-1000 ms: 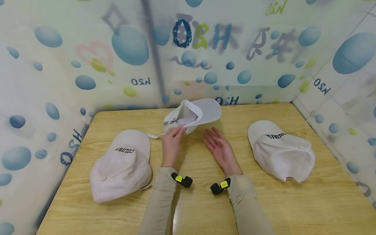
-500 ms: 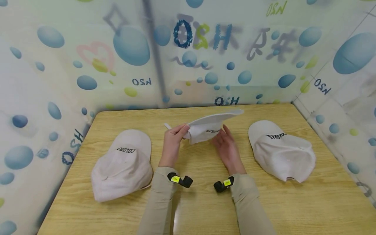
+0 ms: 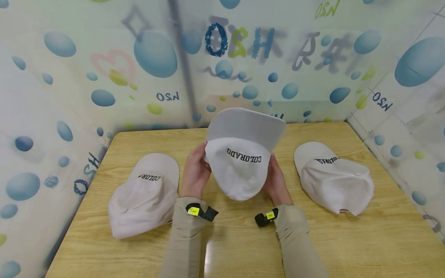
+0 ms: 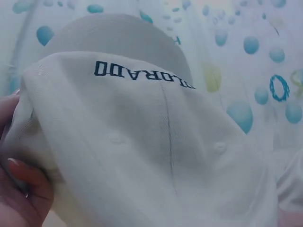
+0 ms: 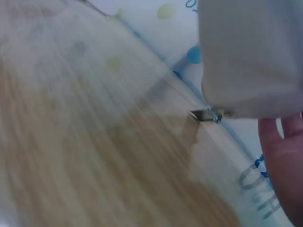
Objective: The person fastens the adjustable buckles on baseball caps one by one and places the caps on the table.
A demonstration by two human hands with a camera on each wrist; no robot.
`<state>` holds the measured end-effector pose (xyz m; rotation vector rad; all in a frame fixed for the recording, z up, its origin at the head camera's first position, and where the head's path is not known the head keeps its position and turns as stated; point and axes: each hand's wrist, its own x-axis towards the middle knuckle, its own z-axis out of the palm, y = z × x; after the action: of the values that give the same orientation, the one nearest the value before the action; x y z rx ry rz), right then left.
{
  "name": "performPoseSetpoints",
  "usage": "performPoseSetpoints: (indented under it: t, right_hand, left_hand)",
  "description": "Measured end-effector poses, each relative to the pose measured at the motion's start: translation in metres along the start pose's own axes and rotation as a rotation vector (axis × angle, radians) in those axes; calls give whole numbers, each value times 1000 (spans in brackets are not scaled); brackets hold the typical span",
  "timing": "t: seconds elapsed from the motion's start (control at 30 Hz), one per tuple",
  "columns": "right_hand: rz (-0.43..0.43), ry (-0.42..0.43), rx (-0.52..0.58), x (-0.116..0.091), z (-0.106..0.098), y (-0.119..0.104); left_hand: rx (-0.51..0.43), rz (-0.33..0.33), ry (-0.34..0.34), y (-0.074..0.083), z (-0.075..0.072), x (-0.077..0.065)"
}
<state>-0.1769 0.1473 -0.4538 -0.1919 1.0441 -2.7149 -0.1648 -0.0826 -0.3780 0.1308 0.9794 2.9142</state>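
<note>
From where I stand, the white COLORADO baseball cap is held up over the middle of the worktop, its brim towards the far side. The left grip has thumb and fingers wrapped round the cap's left edge; the right grip is against the right side, but the cap hides its fingertips, so I can't tell how far they curl. I'd hold lightly, evenly on both sides, to spare the soft crown, and raise the right a touch, since the brim's seam dips that way. I'd also mind the left sleeve, just beside the left-hand cap, and the metal buckle dangling below.
</note>
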Motion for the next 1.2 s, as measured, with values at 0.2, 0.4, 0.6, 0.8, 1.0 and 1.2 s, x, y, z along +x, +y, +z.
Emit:
performPoseSetpoints:
  t: [0.2,0.4,0.6,0.8,1.0,1.2]
  right_hand:
    - [-72,-174,-41,-1,-4,5]
    - [-113,-171,-67,0,2,7]
    - [-62,-48,-47,-2,11,8]
    - [44,221,-149,-5,34,3]
    - [85,324,-169,-8,48,3]
    - [16,250,-70,-3,37,11]
  left_hand:
    - [-196,31,40,7,-5,3]
    - [-107,29,136,6,-10,7]
    - [29,3,135,3,-15,7]
    - [67,-14,71,2,-19,8]
    - [75,-43,32,-1,-23,10]
    - [260,-76,-27,-5,-23,10]
